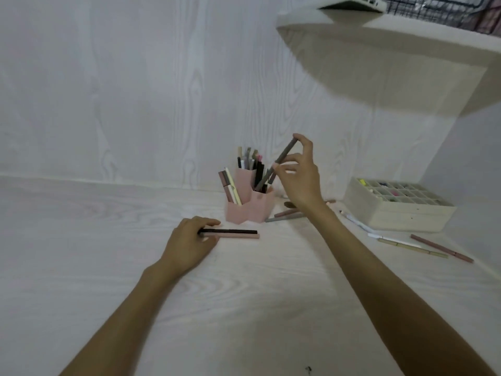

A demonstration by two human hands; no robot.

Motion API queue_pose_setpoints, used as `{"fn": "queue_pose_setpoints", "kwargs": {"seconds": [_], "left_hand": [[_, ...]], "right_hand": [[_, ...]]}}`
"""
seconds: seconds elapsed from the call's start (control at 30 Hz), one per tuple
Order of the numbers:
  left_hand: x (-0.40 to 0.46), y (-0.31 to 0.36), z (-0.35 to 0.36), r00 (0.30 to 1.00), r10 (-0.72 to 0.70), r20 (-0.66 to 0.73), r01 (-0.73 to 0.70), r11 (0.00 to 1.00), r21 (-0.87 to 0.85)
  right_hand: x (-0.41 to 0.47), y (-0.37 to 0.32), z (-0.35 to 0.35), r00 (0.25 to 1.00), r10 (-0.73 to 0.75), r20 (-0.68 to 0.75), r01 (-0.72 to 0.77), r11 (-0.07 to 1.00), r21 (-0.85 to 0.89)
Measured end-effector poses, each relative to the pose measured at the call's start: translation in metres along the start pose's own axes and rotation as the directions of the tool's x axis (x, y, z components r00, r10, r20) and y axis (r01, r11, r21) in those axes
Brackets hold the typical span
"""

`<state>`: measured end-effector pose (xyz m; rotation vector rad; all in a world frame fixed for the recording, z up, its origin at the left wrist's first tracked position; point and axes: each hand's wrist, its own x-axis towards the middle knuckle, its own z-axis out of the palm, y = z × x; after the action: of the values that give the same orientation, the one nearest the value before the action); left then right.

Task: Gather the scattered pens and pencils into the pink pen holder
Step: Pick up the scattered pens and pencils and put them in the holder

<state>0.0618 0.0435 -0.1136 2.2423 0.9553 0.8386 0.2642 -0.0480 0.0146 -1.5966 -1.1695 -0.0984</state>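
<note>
The left hand pinches two pens lying crosswise on the worktop; the right hand pinches a grey pen, tilted, tip entering the pink pen holder.

We have one view only, a wide-angle camera worn on the head, looking forward and down over the pale surface toward the wall behind it. It sits close, with both forearms entering from the bottom edge and the hands in mid-frame. The wide lens bends the surface's back edge and the shelf at upper right. With no second view, nothing is shared between views.
</note>
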Motion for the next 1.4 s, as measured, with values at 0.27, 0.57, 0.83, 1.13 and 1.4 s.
{"fn": "queue_pose_setpoints", "kwargs": {"seconds": [0.27,0.57,0.83,1.13,1.4], "left_hand": [[-0.002,-0.002,0.000,0.976,-0.051,-0.212,0.079,0.989,0.124],[-0.002,-0.003,0.001,0.977,-0.070,-0.204,0.089,0.993,0.084],[-0.005,-0.002,-0.011,0.964,-0.113,-0.242,0.125,0.991,0.036],[-0.002,-0.005,-0.006,0.992,0.061,-0.111,-0.044,0.988,0.149],[-0.003,-0.014,-0.012,0.998,0.010,-0.064,0.001,0.985,0.172]], "right_hand": [[0.013,0.001,0.071,0.918,-0.146,0.368,0.324,0.811,-0.487],[0.015,0.002,0.082,0.812,-0.119,0.571,0.508,0.625,-0.593],[-0.041,0.020,0.062,0.871,-0.232,0.433,0.430,0.785,-0.445],[-0.091,0.075,0.039,0.933,0.141,0.331,-0.023,0.942,-0.336],[-0.094,0.063,0.016,0.839,0.239,0.489,-0.140,0.963,-0.231]]}}
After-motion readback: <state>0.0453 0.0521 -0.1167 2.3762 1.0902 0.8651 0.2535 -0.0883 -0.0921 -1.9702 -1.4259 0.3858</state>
